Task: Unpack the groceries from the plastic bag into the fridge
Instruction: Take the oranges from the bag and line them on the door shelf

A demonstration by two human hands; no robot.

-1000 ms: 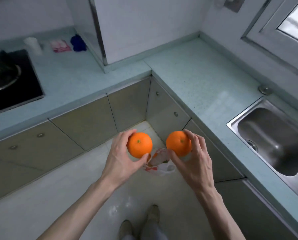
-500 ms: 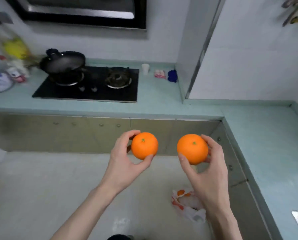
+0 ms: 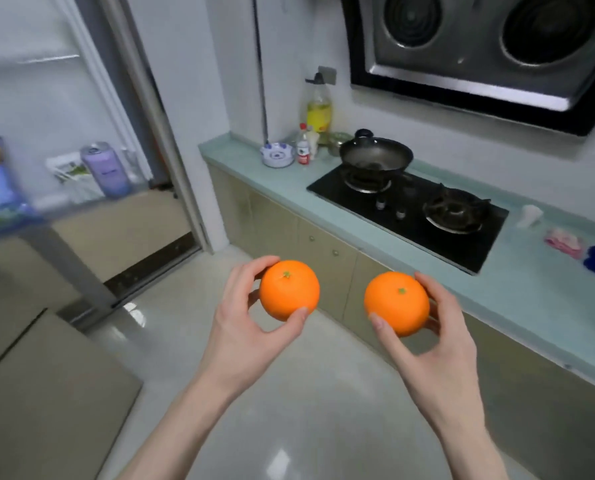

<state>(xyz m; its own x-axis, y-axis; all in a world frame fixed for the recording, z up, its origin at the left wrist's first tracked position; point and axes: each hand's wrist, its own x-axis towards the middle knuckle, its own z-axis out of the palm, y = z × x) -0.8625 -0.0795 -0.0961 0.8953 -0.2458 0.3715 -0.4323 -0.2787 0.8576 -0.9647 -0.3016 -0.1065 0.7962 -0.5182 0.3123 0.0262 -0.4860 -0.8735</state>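
Left hand (image 3: pixel 240 327) and right hand (image 3: pixel 438 344) each gripped an orange (image 3: pixel 289 289) (image 3: pixel 397 303); best shelved singly, upper left, fridge door shelf (image 3: pixel 47 206) already crowded.

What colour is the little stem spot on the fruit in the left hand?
Green, on the orange; clearest in the head view.

Both your bare forearms reach forward, level with each other and apart. Your left hand (image 3: pixel 240 327) is curled, thumb below and fingers (image 3: pixel 251 268) over the top, gripping an orange (image 3: pixel 289 289). Your right hand (image 3: pixel 438 344) mirrors it, clasping a second orange (image 3: pixel 396 303).
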